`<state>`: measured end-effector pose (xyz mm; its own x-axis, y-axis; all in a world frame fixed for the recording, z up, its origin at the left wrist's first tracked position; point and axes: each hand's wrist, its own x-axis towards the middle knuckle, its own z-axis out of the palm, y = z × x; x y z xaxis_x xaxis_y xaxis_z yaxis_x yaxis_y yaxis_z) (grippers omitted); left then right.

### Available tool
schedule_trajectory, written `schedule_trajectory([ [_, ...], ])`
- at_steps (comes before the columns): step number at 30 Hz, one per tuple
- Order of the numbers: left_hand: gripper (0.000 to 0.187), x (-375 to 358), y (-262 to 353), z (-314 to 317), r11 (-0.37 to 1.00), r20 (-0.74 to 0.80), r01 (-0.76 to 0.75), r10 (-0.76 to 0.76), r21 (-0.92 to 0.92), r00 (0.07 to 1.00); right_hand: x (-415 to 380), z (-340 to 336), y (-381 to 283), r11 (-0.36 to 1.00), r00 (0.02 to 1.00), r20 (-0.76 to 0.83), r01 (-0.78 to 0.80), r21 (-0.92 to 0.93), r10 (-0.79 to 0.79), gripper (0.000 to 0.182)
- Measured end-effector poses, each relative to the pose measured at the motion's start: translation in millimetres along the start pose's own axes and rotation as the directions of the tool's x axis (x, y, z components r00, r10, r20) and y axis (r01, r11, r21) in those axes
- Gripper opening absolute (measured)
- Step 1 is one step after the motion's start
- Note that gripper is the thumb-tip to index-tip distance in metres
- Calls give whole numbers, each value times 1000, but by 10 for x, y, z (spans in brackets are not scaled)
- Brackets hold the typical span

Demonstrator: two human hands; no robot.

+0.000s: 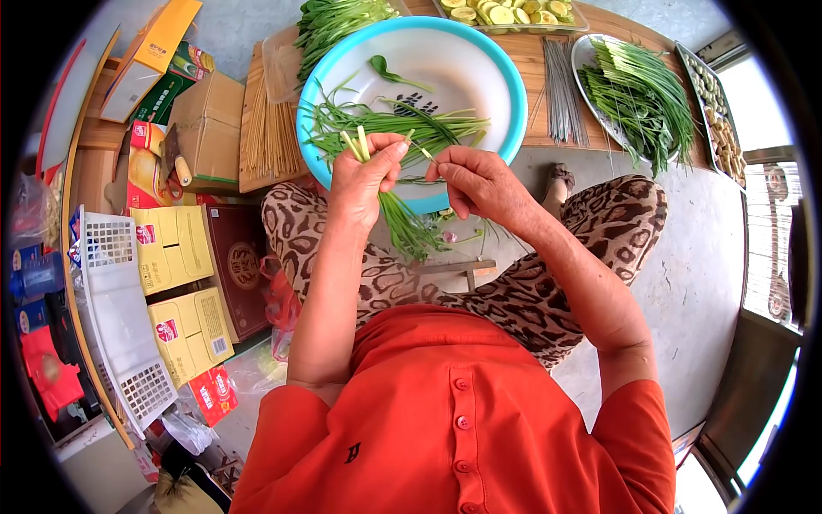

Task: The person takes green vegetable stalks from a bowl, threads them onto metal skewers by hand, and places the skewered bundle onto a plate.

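Note:
A bunch of green stalks is wrapped in the fingers of my left hand, pale ends up and leaves hanging down past the basin's near rim. My right hand is just to the right, thumb and forefinger pinched on a thin stalk that reaches toward the left hand. Both hands are over the near side of a white basin with a blue rim. Loose green stalks lie inside it, with a single leafy piece toward the far side.
Behind the basin is a tray of sliced rounds. Skewer-like sticks, a plate of long greens and a tray of skewered food lie right. Boxes and a knife are left. Leafy scraps lie below the basin.

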<state>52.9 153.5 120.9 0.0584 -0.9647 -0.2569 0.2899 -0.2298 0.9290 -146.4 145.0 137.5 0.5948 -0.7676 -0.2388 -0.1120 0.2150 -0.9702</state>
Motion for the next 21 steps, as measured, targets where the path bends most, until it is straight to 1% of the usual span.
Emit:
schedule_trajectory([
  [5,17,2,-6,-17,999,26,2,-3,34,1000,4,1,8,1000,1000,0,-1,0,1,23],
  [7,16,-3,4,24,999,-18,-14,15,30,1000,5,1,20,1000,1000,-4,4,13,-4,23],
  [11,15,-8,2,15,999,-19,-20,21,42,1000,4,5,11,1000,1000,-5,2,8,-2,23],
  [13,15,-31,20,36,993,16,-19,17,120,1000,-5,-10,8,1000,1000,-8,2,7,-2,23],
  [21,14,-99,-36,196,982,82,3,-19,191,996,32,-36,34,1000,998,-66,-24,5,24,24],
])
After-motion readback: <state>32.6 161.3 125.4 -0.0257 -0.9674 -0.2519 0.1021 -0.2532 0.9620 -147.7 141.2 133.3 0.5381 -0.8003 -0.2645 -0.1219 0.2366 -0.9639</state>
